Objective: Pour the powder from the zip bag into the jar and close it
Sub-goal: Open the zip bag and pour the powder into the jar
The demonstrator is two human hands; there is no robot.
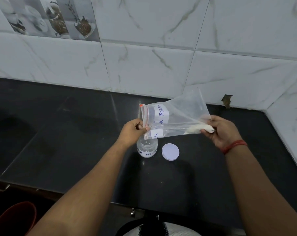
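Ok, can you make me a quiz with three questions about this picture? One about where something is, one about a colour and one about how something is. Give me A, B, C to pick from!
1. Where is the lid?
A. On the counter, right of the jar
B. Screwed on the jar
C. Inside the zip bag

2. What colour is the lid?
A. Green
B. White
C. Black

3. How is the zip bag?
A. Flat on the counter
B. Tucked in the jar
C. Held up by both hands

Answers:
1 A, it lies flat beside the open jar.
2 B, its top is plain white.
3 C, the left hand pinches the zip end and the right hand the powder corner.
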